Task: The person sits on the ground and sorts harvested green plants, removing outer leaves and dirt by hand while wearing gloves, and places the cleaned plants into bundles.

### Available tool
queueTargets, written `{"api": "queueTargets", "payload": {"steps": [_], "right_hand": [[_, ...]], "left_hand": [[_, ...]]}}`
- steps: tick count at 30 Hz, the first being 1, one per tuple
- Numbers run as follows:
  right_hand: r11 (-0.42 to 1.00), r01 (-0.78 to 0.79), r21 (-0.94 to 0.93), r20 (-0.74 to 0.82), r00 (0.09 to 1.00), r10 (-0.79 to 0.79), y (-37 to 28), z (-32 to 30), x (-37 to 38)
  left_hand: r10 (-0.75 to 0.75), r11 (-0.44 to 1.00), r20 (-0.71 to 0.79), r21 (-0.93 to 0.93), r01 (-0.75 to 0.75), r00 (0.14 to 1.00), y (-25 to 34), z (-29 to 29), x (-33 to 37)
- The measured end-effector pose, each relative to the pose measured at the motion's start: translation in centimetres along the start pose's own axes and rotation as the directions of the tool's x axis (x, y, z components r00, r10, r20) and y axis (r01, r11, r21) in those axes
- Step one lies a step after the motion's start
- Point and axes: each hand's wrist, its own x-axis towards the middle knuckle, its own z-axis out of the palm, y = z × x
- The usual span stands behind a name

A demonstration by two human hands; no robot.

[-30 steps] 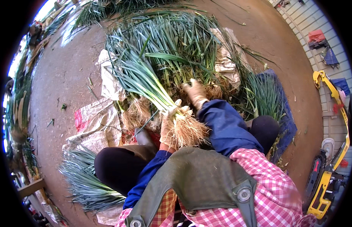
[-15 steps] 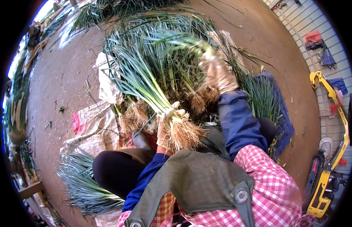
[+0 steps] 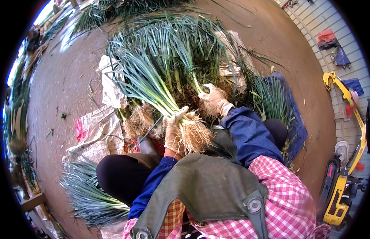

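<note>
My left hand [image 3: 172, 133], in a tan glove, is closed around a bunch of scallions [image 3: 163, 97] just above its bushy roots. The white stems slant up and left, with long green leaves fanning away from me. To the right, my gloved right hand [image 3: 216, 98] pinches the pale lower stem of a scallion [image 3: 196, 83] whose leaves still lie among the others. Both hands are over the near side of a large scallion heap [image 3: 153, 34], where tangled brown roots face me. The fingertips of my right hand are partly hidden.
Woven sacks [image 3: 113, 89] lie under and beside the heap. More scallions rest at lower left [image 3: 91, 195] and on a blue sheet [image 3: 290, 99] at right. A yellow toy-like excavator [image 3: 339, 195] stands by the tiled floor at far right. My knees flank the work.
My right hand, blurred and higher up with a green stalk before, has come down toward me and now grips a stem at the heap's near side. My left hand keeps its bunch.
</note>
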Motion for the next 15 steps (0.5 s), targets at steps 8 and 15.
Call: {"api": "queueTargets", "payload": {"steps": [8,15], "right_hand": [[0.908,0.416,0.037,0.434,0.812,-0.39,-1.8,3.3,-4.7],[0.738,-0.398,0.545,0.361,0.906,0.222,-1.5,2.9,-2.8]], "left_hand": [[0.13,0.991,-0.038,0.016,-0.129,0.991,-0.9,-1.4,1.9],[0.105,0.994,-0.003,0.015,-0.105,0.994,-0.4,-2.7,2.1]]}}
